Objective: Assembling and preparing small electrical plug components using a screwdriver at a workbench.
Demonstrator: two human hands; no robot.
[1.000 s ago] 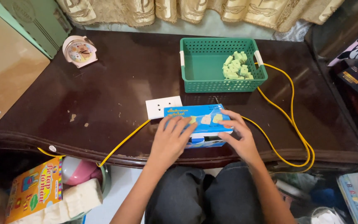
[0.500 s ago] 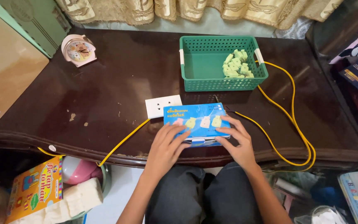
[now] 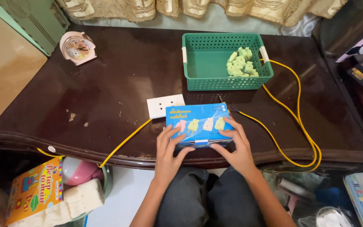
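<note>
Blue box (image 3: 198,124) at frame centre, pastel plug pictures on lid; left hand (image 3: 167,150) and right hand (image 3: 237,146) clamped its near corners, box drawn slightly nearer than before.

Both hands, left hand (image 3: 167,148) and right hand (image 3: 236,145), grip blue box (image 3: 198,122); green basket (image 3: 224,62) at 1 o'clock, white socket (image 3: 165,105) at 10.

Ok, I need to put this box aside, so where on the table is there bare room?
Bare room: the dark tabletop between the pink clock, white socket and green basket. Crowded: the front edge, with both hands on the blue box, and the right, looped with yellow cable.
</note>
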